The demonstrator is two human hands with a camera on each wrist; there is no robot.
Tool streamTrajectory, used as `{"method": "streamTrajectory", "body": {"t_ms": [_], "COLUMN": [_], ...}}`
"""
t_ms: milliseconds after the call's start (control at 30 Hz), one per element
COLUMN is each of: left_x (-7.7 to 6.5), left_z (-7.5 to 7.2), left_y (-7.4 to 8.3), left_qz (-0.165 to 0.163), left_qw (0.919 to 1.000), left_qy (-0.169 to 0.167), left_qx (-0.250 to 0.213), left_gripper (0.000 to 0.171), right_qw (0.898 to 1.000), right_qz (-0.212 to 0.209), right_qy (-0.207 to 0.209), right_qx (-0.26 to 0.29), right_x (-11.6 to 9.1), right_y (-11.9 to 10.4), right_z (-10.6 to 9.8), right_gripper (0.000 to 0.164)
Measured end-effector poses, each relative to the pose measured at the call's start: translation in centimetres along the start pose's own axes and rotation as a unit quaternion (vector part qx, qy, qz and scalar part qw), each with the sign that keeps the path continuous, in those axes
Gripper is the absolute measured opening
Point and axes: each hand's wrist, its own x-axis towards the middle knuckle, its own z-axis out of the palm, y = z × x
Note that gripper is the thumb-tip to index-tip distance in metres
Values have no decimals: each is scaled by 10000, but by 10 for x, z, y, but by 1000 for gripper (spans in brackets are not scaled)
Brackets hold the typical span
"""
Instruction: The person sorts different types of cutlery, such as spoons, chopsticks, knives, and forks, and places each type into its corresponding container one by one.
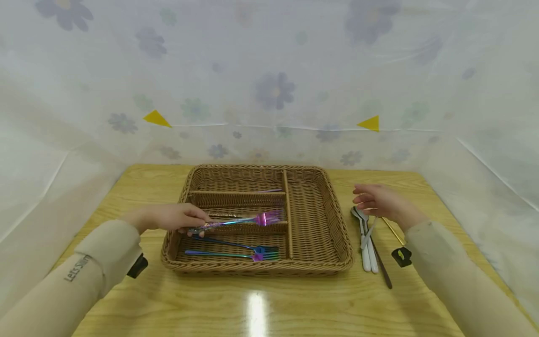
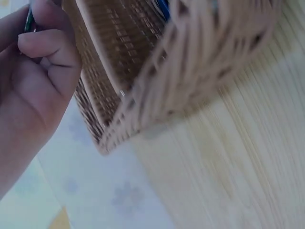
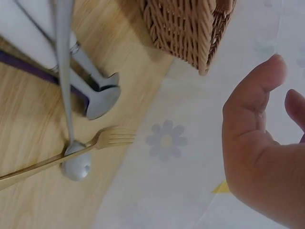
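Note:
My left hand (image 1: 177, 218) pinches an iridescent fork (image 1: 240, 221) by its ornate handle, tines pointing right, above the left compartments of a wicker basket (image 1: 257, 268). Below it, a blue fork (image 1: 229, 243) and a rainbow-coloured fork (image 1: 223, 254) lie in the front left compartment. To the basket's right, my right hand (image 1: 384, 202) hovers with loosely bent fingers and holds nothing. Near it on the table are white-handled spoons (image 1: 365, 255), a dark-handled piece (image 1: 385, 274) and a gold fork (image 3: 112, 138), whose tines show in the right wrist view beside another spoon (image 3: 76, 168).
A thin purple piece (image 1: 269, 191) shows by the divider near the basket's back. The basket's tall right compartment (image 1: 316, 215) shows bare wicker. A wooden table (image 1: 189, 304) lies beneath, with a flowered sheet (image 1: 269, 56) hanging behind and at the sides.

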Motion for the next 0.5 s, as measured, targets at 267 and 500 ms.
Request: {"method": "streamTrajectory", "body": {"t_ms": [267, 500], "left_x": [0, 2], "left_z": [-5, -1], "left_y": [-8, -7], "left_qz": [-648, -850], "left_qw": [9969, 9937], "left_qy": [-436, -722], "left_qx": [95, 111], "left_gripper": [28, 29], "right_qw": [9997, 9993], "right_qz": [118, 162], "right_qy": [202, 320], "right_qx": [-9, 69], "right_x": [-4, -5], "right_y": [14, 19], "right_z": [-11, -19], "right_gripper": [70, 75]}}
